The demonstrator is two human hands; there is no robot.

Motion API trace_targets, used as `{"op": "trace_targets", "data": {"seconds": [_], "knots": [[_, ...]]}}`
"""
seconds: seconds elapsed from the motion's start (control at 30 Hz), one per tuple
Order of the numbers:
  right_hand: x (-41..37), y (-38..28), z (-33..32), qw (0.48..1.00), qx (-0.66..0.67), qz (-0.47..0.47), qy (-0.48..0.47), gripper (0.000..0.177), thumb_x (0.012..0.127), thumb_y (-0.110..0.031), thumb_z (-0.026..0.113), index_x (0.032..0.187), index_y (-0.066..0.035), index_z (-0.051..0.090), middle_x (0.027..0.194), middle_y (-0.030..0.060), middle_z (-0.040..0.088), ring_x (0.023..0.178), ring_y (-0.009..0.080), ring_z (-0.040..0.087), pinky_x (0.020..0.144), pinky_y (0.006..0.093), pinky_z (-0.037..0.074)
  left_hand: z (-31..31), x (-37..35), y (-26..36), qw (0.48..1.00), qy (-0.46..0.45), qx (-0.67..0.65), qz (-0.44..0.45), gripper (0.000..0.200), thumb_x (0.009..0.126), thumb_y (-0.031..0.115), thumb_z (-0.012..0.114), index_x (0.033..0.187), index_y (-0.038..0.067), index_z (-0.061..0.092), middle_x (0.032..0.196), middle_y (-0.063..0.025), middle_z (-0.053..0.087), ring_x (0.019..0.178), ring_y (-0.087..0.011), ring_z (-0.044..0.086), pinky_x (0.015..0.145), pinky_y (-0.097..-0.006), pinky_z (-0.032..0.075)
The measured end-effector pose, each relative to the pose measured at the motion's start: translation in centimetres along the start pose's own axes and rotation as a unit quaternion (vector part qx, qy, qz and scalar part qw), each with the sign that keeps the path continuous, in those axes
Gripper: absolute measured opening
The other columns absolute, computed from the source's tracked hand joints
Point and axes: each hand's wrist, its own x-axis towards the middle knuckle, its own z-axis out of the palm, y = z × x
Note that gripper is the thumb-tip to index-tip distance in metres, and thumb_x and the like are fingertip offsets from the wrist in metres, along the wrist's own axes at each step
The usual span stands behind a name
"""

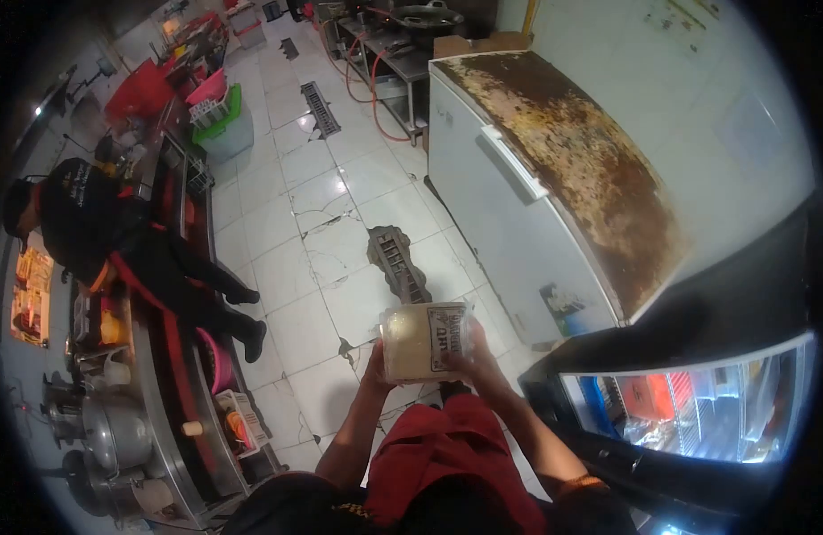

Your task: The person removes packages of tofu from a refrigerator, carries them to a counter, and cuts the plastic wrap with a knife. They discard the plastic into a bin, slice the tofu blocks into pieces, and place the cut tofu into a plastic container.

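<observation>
Both my hands hold a clear plastic tub (408, 343) with pale yellowish contents and a black-and-white printed label on its right part. My left hand (377, 367) is wrapped round the tub's left side. On the right side, my right hand (470, 355) grips it, fingers partly over the label. The tub is held in front of my red apron (443, 455), above the tiled floor. What the contents are I cannot make out for certain.
A white chest freezer (510, 205) with a rusty top stands at right, near a lit glass-front fridge (688, 401). At left, a person in dark clothes (99, 214) stands by a steel counter holding a large pot (115, 428). Drain grates (398, 263) break the cracked floor.
</observation>
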Motion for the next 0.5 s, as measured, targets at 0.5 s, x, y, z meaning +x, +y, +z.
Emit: {"op": "trace_targets", "data": {"seconds": [0.5], "knots": [[30.4, -3.8, -2.7, 0.993, 0.028, 0.033, -0.113, 0.051, 0.088, -0.017, 0.064, 0.132, -0.002, 0.044, 0.12, 0.0098, 0.058, 0.105, 0.0199, 0.06, 0.089, 0.0342, 0.05, -3.7, 22.1, 16.0, 0.997, 0.064, -0.034, 0.0, 0.051, 0.102, 0.034, 0.042, 0.142, 0.003, 0.036, 0.135, -0.0153, 0.051, 0.122, -0.0303, 0.053, 0.101, -0.0485, 0.045]]}}
